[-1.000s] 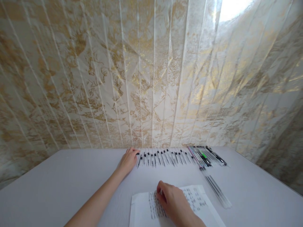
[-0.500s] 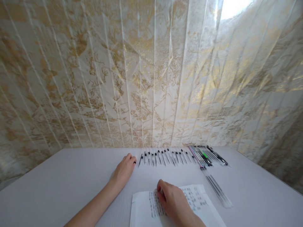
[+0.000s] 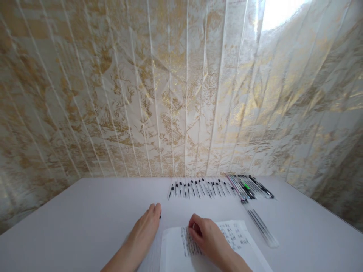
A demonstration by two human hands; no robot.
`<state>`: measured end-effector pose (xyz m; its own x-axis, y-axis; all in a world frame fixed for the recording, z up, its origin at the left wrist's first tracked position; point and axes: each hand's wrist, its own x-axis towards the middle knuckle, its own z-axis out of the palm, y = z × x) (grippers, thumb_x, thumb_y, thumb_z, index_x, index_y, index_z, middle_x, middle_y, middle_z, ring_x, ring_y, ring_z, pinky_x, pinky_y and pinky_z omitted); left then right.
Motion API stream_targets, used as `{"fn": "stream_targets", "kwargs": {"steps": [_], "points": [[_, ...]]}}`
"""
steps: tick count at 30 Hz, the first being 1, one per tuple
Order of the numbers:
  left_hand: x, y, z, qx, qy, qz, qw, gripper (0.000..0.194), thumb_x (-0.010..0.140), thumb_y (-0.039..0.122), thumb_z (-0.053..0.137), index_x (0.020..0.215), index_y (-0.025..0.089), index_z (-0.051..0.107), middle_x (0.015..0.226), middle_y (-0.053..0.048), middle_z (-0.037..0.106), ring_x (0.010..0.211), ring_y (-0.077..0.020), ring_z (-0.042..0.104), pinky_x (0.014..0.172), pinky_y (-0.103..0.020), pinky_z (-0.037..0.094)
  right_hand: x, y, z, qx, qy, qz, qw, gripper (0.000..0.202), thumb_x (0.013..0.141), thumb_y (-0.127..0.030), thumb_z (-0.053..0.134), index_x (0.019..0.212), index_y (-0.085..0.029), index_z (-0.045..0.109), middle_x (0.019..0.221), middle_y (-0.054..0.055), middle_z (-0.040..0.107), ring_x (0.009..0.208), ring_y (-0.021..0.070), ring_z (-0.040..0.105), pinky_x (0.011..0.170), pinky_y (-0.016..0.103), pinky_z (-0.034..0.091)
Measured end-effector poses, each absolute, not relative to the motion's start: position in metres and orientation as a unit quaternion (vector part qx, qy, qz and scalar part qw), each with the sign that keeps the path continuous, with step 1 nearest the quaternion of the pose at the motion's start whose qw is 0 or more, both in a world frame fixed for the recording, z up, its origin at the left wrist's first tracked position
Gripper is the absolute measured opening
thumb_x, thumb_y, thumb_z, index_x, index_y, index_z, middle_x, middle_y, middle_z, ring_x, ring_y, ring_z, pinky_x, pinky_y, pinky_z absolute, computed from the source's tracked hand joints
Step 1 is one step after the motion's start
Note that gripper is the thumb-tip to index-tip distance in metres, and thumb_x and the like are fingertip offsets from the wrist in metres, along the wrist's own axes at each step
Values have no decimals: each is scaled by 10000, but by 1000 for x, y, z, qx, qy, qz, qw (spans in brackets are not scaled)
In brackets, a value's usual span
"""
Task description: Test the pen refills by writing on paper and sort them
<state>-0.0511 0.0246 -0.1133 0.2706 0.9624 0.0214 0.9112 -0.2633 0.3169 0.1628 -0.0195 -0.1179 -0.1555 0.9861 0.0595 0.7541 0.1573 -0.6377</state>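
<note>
My left hand (image 3: 144,226) is closed just above the table, to the left of the paper. A small black piece that looks like a pen cap (image 3: 160,217) pokes out at its fingertips. My right hand (image 3: 208,236) rests on a white sheet of paper (image 3: 172,245) covered in dark handwriting. Its thumb and fingers are curled together in a pinch. Whatever they hold, if anything, is hidden. Beyond both hands lies a row of clear pens with black parts (image 3: 195,189), spread side by side.
Right of that row, a group of pens (image 3: 256,187) lies close together, one with a bright green part (image 3: 244,184). Several clear pens (image 3: 261,224) lie slanted beside the paper. Behind the white table (image 3: 70,226) hangs a gold-patterned curtain (image 3: 159,94).
My left hand has drawn back from the left end of the pen row towards me, with the small black piece still at its fingers. My right hand stays on the paper.
</note>
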Motion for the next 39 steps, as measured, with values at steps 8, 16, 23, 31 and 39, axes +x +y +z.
{"fn": "stream_targets", "kwargs": {"steps": [8,16,23,31,39], "points": [[-26,-2,-97,767,455,289,348,22,841,214,436,828,230,444,822,-9,615,719,-166,573,687,-256,411,145,-19,-124,-440,-528,597,414,314,770,-456,589,927,-194,513,630,-55,503,415,84,441,348,183,333],[-12,-21,-97,713,383,275,518,158,896,365,432,854,215,454,736,-16,657,647,-153,589,614,-245,447,133,-24,-132,-394,-385,665,505,391,733,-524,658,706,-153,538,439,-67,429,360,52,366,351,170,262],[-46,22,-92,538,447,380,605,215,747,376,591,789,179,515,817,-66,645,661,-141,571,493,-208,406,141,-19,-129,-386,-316,685,532,436,735,-595,625,673,-187,484,433,-80,408,333,38,249,311,165,215],[-76,51,-101,592,554,333,482,297,711,480,506,781,193,534,615,53,467,464,-88,369,429,-204,184,140,-19,-132,-374,-354,683,518,395,758,-548,645,867,-191,514,536,-53,527,364,38,236,311,158,250],[-70,45,-110,685,623,252,282,104,538,221,622,481,216,536,483,34,487,512,-145,406,535,-248,179,140,-20,-128,-382,-391,677,492,406,689,-460,736,888,-143,579,579,-41,534,372,27,285,311,157,292]]}}
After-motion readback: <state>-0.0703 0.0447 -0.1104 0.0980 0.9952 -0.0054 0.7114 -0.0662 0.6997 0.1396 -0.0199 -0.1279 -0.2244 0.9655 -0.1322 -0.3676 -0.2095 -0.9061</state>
